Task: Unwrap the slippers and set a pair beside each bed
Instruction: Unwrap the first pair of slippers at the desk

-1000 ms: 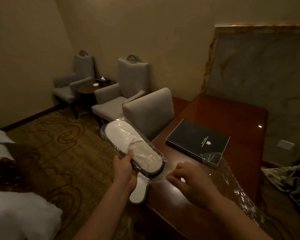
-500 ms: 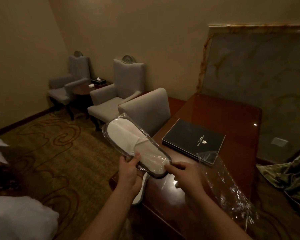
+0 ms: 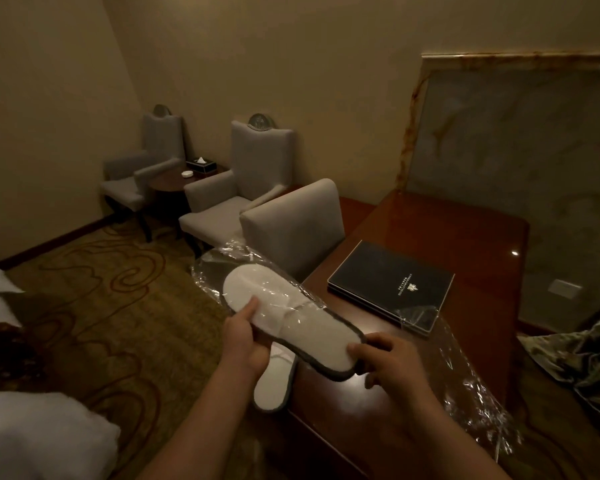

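Two hands hold one white slipper (image 3: 291, 323) above the near edge of a wooden desk (image 3: 447, 230). The left hand (image 3: 245, 336) grips its middle through a clear wrapper (image 3: 219, 261) covering the toe end, thumb on top. The right hand (image 3: 388, 362) pinches the bare heel. A second slipper (image 3: 274, 382) lies below, overhanging the desk edge, its toe hidden by the left hand. One black folder (image 3: 388, 285) and one loose wrapper (image 3: 471, 382) lie on the desk. Three grey chairs (image 3: 291, 223) stand beyond. A bed (image 3: 32, 438), near left, is cut off.
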